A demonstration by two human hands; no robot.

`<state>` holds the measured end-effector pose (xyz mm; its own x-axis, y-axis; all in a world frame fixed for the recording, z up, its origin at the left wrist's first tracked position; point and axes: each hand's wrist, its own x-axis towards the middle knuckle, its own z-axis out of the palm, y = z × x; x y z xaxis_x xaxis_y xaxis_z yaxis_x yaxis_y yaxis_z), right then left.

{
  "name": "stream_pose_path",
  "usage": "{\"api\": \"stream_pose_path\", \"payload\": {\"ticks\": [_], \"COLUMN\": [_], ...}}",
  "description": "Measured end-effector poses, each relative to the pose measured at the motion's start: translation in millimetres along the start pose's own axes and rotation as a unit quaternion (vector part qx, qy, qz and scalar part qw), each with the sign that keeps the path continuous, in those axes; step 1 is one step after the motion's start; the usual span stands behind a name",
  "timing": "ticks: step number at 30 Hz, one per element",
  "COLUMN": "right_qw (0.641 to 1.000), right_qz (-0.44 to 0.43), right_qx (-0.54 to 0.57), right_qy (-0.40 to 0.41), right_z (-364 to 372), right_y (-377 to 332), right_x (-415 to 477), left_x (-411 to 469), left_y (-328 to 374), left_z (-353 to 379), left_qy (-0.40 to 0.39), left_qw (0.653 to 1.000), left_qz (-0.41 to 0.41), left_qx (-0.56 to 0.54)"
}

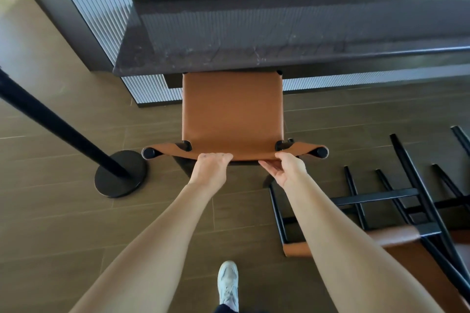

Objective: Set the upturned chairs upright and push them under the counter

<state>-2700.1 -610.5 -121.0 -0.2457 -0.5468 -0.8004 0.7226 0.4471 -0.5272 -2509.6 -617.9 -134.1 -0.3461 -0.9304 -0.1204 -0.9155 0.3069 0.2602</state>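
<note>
An upright chair (232, 112) with a tan leather seat and black frame stands in front of me, its front edge tucked just under the dark stone counter (229, 58). My left hand (211, 168) grips the top of its leather backrest, fingers curled over the edge. My right hand (284, 169) holds the same edge further right, thumb on top and fingers underneath. A second chair (394, 213) of the same kind lies overturned on the floor at the right, black legs pointing away, tan seat low right.
A black stanchion post with a round base (120, 174) stands left of the chair. The counter has ribbed grey panels (152, 91) below it. The floor is brown tile. My white shoe (228, 284) is at the bottom centre.
</note>
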Motion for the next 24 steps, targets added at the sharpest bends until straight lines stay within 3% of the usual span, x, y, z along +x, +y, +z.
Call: {"api": "stream_pose_path", "payload": {"ticks": [11,24], "right_qw": [0.999,0.996], "right_qz": [0.004,0.026], "right_qx": [-0.038,-0.078], "right_qy": [-0.011,-0.023], "right_z": [54.7,96.9], "right_y": [-48.8,-93.0], "right_x": [31.3,71.5], "left_x": [73.3,138.9], "left_y": [-12.8,-21.5], "left_z": [-32.2,-53.9], "left_qy": [-0.031,-0.025], "left_qw": [0.999,0.997], "left_qz": [0.004,-0.049], "left_qx": [0.026,-0.052]}}
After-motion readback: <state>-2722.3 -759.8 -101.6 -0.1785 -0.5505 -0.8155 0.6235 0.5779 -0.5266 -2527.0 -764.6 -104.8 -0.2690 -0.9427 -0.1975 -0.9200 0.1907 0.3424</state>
